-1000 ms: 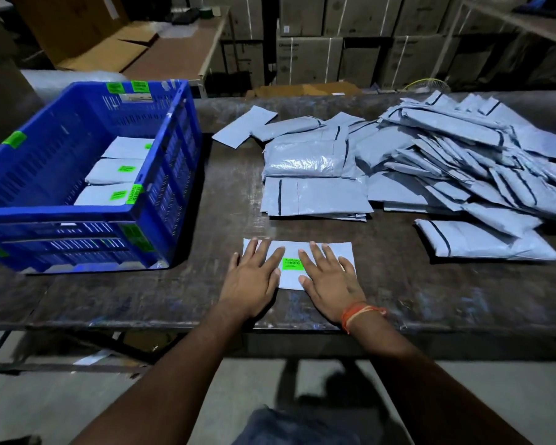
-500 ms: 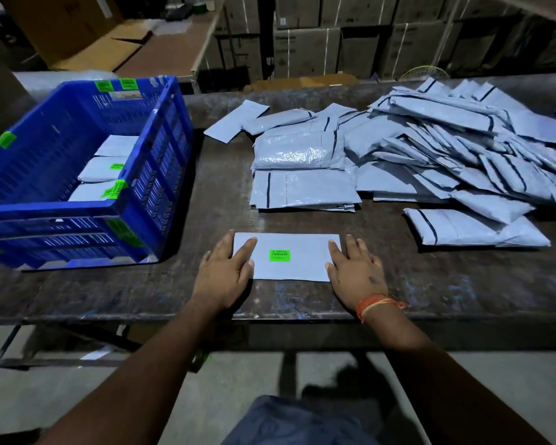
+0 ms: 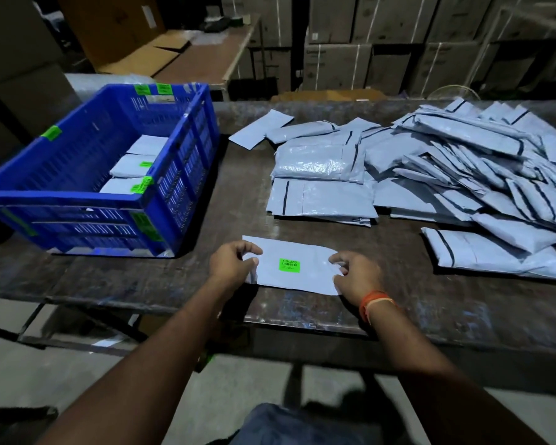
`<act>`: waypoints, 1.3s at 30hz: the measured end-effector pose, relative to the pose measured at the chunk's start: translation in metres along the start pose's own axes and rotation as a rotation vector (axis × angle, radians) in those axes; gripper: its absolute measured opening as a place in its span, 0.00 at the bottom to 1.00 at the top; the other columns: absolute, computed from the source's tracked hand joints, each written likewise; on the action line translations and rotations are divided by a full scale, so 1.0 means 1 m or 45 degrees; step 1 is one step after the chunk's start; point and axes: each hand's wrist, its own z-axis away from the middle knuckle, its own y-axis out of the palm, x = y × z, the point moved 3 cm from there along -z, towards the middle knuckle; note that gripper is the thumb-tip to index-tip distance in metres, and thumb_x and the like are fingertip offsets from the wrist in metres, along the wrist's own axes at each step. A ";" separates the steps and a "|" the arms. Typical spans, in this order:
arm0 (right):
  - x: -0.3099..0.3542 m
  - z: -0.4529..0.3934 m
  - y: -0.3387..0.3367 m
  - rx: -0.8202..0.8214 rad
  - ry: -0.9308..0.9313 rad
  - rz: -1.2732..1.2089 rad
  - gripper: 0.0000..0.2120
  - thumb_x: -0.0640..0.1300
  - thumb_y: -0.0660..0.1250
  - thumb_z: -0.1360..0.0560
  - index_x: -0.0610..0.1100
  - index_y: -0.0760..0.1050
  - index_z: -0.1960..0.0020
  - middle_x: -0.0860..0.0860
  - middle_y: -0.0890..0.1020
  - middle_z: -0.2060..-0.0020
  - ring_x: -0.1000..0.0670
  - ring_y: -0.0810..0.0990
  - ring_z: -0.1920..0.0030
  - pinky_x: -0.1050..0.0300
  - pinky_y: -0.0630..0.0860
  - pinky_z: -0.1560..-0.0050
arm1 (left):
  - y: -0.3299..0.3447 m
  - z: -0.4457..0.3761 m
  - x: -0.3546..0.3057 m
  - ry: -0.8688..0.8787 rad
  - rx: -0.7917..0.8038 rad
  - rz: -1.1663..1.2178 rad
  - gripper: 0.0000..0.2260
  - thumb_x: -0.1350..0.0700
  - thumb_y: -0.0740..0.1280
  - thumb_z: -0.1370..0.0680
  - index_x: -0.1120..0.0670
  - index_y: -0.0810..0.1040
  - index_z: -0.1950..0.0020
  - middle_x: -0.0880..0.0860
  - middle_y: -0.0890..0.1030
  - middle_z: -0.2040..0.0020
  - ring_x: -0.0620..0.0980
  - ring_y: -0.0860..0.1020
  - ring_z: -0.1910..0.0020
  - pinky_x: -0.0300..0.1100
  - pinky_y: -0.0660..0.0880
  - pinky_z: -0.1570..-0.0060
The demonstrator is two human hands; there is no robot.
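A flat grey mailer packet [image 3: 305, 253] with a green sticker [image 3: 289, 265] lies near the front edge of the dark table [image 3: 238, 216]. My left hand [image 3: 230, 263] pinches its left end between thumb and fingers. My right hand [image 3: 357, 274], with an orange thread round the wrist, pinches its right end, where the plastic crumples. A blue plastic crate [image 3: 77, 200] stands at the left and holds three similar labelled packets [image 3: 132, 168]. A neat stack of grey packets [image 3: 321, 200] sits behind the held one.
A large loose heap of grey packets [image 3: 482, 168] covers the table's right side, and one folded packet [image 3: 491, 255] lies close to my right hand. Cardboard boxes [image 3: 337, 65] line the back. A second table [image 3: 203, 59] stands behind the crate.
My hands first pressed flat on the packet's middle, then slid apart to its ends. Now both curl and pinch those ends, and the left end lifts a little.
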 end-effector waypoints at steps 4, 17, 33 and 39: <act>0.019 -0.003 -0.009 -0.036 -0.043 -0.536 0.22 0.25 0.68 0.34 0.51 0.81 0.53 0.47 0.78 0.60 0.51 0.73 0.65 0.62 0.73 0.62 | -0.023 -0.010 -0.014 0.041 0.083 0.161 0.09 0.63 0.71 0.23 0.49 0.85 0.53 0.52 0.83 0.58 0.48 0.75 0.61 0.42 0.72 0.58; 0.232 -0.032 -0.037 0.266 -0.174 -1.040 0.09 0.31 0.71 0.26 0.38 0.83 0.46 0.47 0.84 0.57 0.57 0.83 0.59 0.66 0.77 0.64 | -0.236 -0.083 -0.097 0.134 0.147 0.308 0.05 0.65 0.70 0.22 0.56 0.83 0.49 0.47 0.75 0.73 0.43 0.69 0.76 0.34 0.70 0.76; 0.451 -0.060 0.113 -0.043 -0.468 0.502 0.06 0.39 0.72 0.27 0.47 0.86 0.54 0.52 0.86 0.56 0.52 0.82 0.52 0.66 0.68 0.57 | -0.392 -0.232 0.015 -0.021 0.451 -0.521 0.12 0.73 0.67 0.25 0.57 0.82 0.60 0.52 0.77 0.76 0.44 0.70 0.84 0.32 0.66 0.82; 0.470 -0.078 0.162 0.083 -0.398 1.015 0.10 0.41 0.67 0.25 0.44 0.82 0.45 0.45 0.84 0.49 0.42 0.82 0.46 0.59 0.76 0.50 | -0.369 -0.256 0.052 -0.194 0.836 -0.901 0.16 0.72 0.64 0.22 0.59 0.82 0.39 0.60 0.80 0.52 0.52 0.75 0.68 0.41 0.76 0.70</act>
